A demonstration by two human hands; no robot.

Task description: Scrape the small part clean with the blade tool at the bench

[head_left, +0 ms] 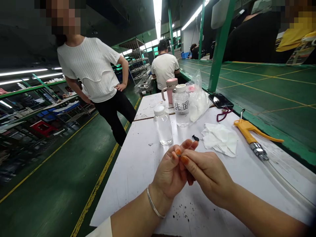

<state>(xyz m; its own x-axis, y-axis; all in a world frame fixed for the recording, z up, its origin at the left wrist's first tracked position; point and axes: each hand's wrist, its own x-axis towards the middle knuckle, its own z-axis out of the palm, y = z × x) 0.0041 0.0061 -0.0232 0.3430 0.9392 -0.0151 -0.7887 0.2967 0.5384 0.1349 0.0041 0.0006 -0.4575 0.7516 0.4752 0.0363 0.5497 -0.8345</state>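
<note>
At lower centre of the frame, the bare left hand (170,172), a thin silver bangle on its wrist, pinches a tiny orange piece (178,152) between thumb and forefinger, its long axis too small to tell. The bare right hand (207,174) curls in just beside it, though whether it grips too cannot be told. Ahead on the white table (128,171) lies a small black part (195,138), and a clear plastic bottle with a white cap (163,126) and a labelled twin (181,113) stand upper centre, apparently holding clear liquid.
</note>
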